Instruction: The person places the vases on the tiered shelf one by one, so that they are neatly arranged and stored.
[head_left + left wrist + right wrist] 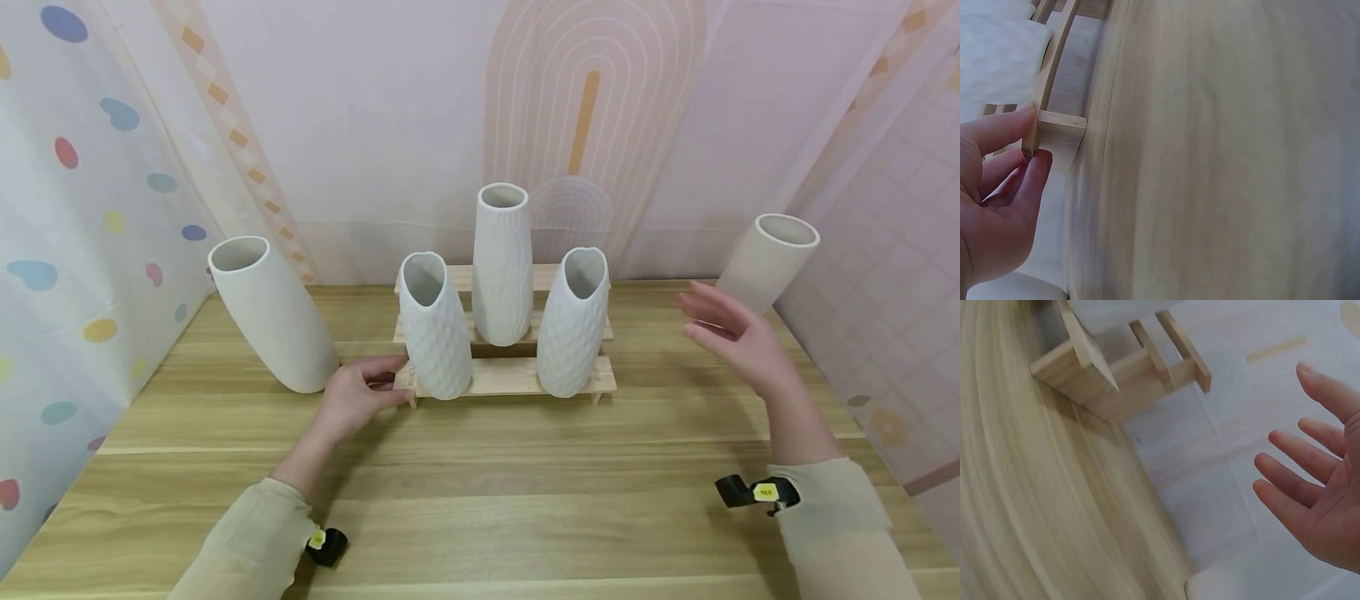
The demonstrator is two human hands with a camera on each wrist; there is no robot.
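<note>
My left hand point(354, 400) pinches the left end of the lowest slat of a stepped wooden stand point(504, 377). In the left wrist view the thumb lies on top of the slat point(1054, 69) and the fingertips are under it. Two white dimpled vases with slanted mouths, a left one point(437, 342) and a right one point(572, 337), stand on that low step. A taller ribbed white vase point(503, 275) is on a step behind them. My right hand point(738, 337) hovers with fingers spread, holding nothing, in front of a smooth white vase point(761, 262).
Another smooth white vase point(277, 321) stands on the table left of the stand, close behind my left hand. The wood-grain table point(525, 500) meets a patterned curtain point(360, 125) at the back and sides.
</note>
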